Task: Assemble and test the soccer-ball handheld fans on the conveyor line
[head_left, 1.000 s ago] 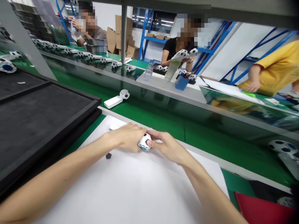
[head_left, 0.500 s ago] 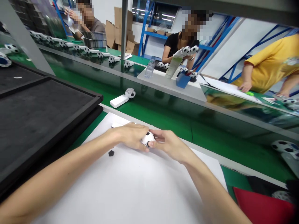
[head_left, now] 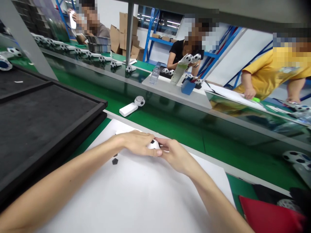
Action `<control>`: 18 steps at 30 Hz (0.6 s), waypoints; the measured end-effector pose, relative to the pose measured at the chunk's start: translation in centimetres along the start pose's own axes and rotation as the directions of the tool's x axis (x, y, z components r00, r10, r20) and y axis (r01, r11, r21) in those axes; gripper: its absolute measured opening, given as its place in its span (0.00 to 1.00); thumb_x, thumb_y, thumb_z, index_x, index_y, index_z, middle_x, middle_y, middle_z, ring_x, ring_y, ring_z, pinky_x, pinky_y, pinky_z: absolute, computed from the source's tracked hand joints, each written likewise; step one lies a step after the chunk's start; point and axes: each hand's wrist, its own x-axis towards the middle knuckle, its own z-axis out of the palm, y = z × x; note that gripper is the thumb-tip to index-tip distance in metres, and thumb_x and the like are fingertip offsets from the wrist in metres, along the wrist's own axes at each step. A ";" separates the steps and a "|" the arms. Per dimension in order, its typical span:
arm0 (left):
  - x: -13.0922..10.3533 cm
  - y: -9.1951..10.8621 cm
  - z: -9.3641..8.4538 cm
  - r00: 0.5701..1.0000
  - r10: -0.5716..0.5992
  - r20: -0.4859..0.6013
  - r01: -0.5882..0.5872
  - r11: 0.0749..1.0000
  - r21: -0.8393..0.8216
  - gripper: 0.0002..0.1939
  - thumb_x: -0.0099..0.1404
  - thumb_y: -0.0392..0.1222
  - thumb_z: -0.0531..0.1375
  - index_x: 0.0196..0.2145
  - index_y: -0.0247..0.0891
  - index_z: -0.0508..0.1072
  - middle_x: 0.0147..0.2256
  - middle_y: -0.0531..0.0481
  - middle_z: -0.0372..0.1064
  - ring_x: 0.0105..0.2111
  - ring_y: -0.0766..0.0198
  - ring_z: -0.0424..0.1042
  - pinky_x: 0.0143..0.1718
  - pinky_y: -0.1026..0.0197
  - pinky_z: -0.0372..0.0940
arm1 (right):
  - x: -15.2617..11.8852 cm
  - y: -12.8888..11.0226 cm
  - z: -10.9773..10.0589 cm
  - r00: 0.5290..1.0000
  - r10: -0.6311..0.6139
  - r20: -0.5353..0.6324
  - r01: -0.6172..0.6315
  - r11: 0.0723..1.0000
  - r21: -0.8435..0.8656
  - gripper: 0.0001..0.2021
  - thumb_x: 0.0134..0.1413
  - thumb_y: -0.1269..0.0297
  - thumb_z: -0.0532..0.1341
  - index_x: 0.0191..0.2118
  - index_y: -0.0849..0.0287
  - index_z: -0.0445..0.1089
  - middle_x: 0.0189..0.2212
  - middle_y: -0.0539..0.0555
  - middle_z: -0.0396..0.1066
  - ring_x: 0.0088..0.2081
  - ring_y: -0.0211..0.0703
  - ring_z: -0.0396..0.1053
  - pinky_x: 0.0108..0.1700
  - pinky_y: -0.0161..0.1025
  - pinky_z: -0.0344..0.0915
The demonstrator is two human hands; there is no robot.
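Both hands are closed on a handheld fan with a football-patterned head (head_left: 154,144), white with black patches, held over a white sheet (head_left: 155,194). My left hand (head_left: 137,142) lies across it from the left, its thumb stretched along the near side of the ball. From the right, my right hand (head_left: 173,155) grips the ball with its fingertips. A white edge, perhaps the fan's handle, peeks out past my left hand; the rest is covered. Near my left wrist a small black pentagon piece (head_left: 115,161) lies on the sheet, with another dark piece partly hidden behind the wrist.
Another football fan (head_left: 128,109) lies on the green conveyor belt (head_left: 179,126) ahead. Black foam trays (head_left: 60,113) stand at left, a red folder-like item (head_left: 267,213) at right. Across the belt are a plastic bottle (head_left: 155,75), a blue box (head_left: 188,87) and several co-workers.
My left thumb has moved right along the front of the ball, toward the right fingertips. The fan on the belt appears slightly further right, and the view has shifted a little.
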 end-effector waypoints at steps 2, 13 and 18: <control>0.0 0.1 0.1 1.000 -0.018 0.002 0.018 1.000 0.007 0.39 0.62 0.75 0.43 0.50 0.37 0.64 0.51 0.38 0.69 0.50 0.43 0.69 0.44 0.51 0.62 | -0.1 0.1 0.3 1.000 -0.007 -0.030 0.007 1.000 -0.011 0.22 0.55 0.75 0.58 0.55 0.63 0.73 0.47 0.55 0.76 0.46 0.51 0.73 0.51 0.43 0.67; 0.1 0.4 0.6 1.000 -0.013 -0.004 0.013 1.000 0.015 0.34 0.65 0.70 0.45 0.48 0.35 0.64 0.48 0.37 0.69 0.51 0.43 0.67 0.46 0.51 0.62 | -0.6 0.9 1.4 0.981 -0.018 -0.192 -0.006 0.993 -0.122 0.23 0.53 0.75 0.58 0.55 0.59 0.73 0.44 0.57 0.77 0.46 0.55 0.73 0.46 0.43 0.70; 0.0 0.5 0.7 1.000 -0.017 -0.002 0.017 0.999 0.028 0.31 0.67 0.67 0.44 0.46 0.34 0.63 0.46 0.36 0.68 0.49 0.44 0.67 0.44 0.51 0.62 | -0.5 0.8 1.6 0.977 -0.001 -0.215 -0.020 0.995 -0.097 0.21 0.50 0.76 0.61 0.52 0.60 0.76 0.44 0.58 0.77 0.47 0.57 0.73 0.50 0.45 0.69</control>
